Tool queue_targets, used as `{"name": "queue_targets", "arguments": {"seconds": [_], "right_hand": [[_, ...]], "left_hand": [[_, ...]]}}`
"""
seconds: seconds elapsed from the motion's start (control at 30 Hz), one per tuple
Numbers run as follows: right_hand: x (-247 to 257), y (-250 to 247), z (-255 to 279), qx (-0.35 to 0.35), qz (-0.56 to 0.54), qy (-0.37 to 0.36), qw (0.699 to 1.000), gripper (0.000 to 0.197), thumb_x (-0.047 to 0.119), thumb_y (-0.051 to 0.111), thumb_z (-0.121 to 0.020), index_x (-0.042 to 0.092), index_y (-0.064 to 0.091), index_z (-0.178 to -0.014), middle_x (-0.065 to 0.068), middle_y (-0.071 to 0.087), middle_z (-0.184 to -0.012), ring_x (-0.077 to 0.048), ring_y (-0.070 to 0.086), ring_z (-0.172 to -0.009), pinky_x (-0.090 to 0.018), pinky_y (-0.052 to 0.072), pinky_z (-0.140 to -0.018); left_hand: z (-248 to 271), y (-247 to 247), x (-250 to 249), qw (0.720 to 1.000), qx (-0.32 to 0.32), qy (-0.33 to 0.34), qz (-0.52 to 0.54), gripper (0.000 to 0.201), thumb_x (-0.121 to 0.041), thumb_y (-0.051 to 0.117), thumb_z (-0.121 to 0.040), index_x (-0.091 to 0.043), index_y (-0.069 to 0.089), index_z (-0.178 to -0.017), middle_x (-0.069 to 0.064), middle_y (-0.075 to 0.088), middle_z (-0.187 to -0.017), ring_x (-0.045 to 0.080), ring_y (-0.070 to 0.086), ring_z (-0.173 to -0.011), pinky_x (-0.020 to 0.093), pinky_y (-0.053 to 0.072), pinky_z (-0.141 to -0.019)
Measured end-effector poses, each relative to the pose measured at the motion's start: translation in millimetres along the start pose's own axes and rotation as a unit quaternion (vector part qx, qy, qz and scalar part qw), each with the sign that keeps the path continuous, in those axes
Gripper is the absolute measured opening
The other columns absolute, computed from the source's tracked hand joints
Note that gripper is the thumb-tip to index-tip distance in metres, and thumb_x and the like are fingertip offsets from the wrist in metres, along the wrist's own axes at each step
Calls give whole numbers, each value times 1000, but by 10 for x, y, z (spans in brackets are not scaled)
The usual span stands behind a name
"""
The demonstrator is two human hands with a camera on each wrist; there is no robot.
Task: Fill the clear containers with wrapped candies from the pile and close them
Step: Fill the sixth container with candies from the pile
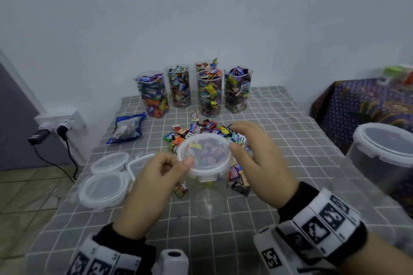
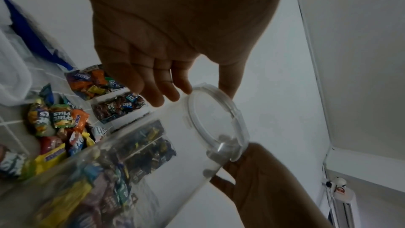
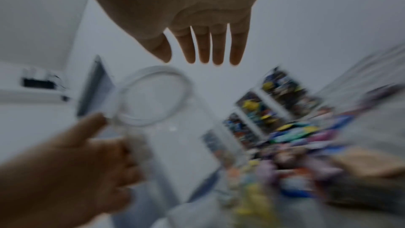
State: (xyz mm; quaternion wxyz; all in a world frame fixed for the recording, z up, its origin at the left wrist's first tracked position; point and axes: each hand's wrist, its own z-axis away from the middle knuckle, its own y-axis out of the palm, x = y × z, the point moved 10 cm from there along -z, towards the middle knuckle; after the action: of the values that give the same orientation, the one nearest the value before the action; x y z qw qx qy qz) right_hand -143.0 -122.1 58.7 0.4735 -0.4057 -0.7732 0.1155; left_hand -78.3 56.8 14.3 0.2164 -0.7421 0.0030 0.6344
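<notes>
A tall clear container (image 1: 207, 194) stands on the checked cloth just in front of the candy pile (image 1: 207, 129), with a round white-rimmed lid (image 1: 204, 155) on its top. Its walls look empty; candies show through them. My left hand (image 1: 178, 163) grips the top from the left, thumb on the lid (image 2: 215, 120) and fingers curled round the rim. My right hand (image 1: 237, 138) hovers at the lid's right edge with straight fingers (image 3: 203, 55), holding nothing. The right wrist view is blurred.
Several candy-filled open containers (image 1: 178, 89) stand along the wall. Loose lids (image 1: 105, 187) lie stacked at the left, with a blue bag (image 1: 127, 128) behind them. A large lidded tub (image 1: 384, 158) stands at the right edge. A socket with plugs (image 1: 60, 123) is on the left wall.
</notes>
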Motion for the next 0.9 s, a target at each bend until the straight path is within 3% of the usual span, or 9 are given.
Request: {"name": "queue_targets", "arguments": {"seconds": [0.07,0.17,0.27,0.37,0.47,0.6,0.67,0.8,0.9], "right_hand": [[127,144,-123,61,-9,8,998,54,47,38,-87,14,53,-127,4,54,-126,-7,46,-116,-24,37,-97],[188,415,-258,200,29,33,979,48,34,45,-96,21,38,-142,3,43,-144,-11,40,-128,-25,30,-102],[162,514,-300,267,105,36,957,52,40,43,-96,27,31,-145,2,42,-145,-14,41,-126,-24,30,-95],[95,535,-291,271,90,64,956,47,47,44,-94,24,46,-135,-2,54,-124,-16,48,-111,-27,35,-85],[27,487,-345,232,53,87,967,36,40,46,-95,8,61,-101,-9,61,-95,-24,56,-90,-36,42,-79],[-78,428,-405,209,68,99,970,35,36,41,-98,11,54,-78,-5,58,-76,-23,54,-76,-35,41,-70],[-121,394,-409,197,59,112,972,38,38,41,-98,8,53,-78,-4,53,-71,-20,50,-70,-33,38,-65],[-179,365,-385,179,9,141,974,42,39,45,-96,-1,54,-84,-7,51,-70,-21,49,-64,-35,43,-65],[-188,360,-390,187,35,142,971,41,41,43,-96,8,50,-73,-4,49,-67,-24,50,-68,-37,43,-68]], "left_hand": [[-7,10,-18,1000,-1,1,23,56,-60,59,-62,-8,60,-82,11,64,-73,13,57,-63,36,46,-66],[-65,-52,-8,999,-17,10,29,45,-58,68,-73,-14,61,-79,2,64,-70,7,58,-61,32,48,-65],[-103,-181,-12,999,-47,27,3,30,-51,59,-81,-21,64,-79,-1,66,-72,8,58,-64,32,48,-67],[-54,-196,-7,999,-46,22,-1,44,-62,52,-71,-19,62,-73,0,64,-66,8,56,-59,30,47,-63],[7,-64,3,1000,-17,6,-8,60,-73,56,-66,-14,58,-64,0,61,-57,7,54,-53,29,45,-60],[6,35,-57,997,-18,6,72,45,-49,55,-70,-5,53,-61,-2,52,-49,7,47,-45,17,42,-47],[-32,62,-41,994,-13,-7,104,39,-42,55,-78,-6,52,-61,-4,51,-49,6,46,-44,16,40,-44],[-114,96,65,987,-18,-46,154,35,-29,54,-90,-7,50,-62,-2,50,-50,8,46,-45,22,41,-48],[-135,96,79,982,-34,-53,180,35,-24,55,-92,-10,47,-60,0,47,-51,11,44,-47,26,40,-52]]}}
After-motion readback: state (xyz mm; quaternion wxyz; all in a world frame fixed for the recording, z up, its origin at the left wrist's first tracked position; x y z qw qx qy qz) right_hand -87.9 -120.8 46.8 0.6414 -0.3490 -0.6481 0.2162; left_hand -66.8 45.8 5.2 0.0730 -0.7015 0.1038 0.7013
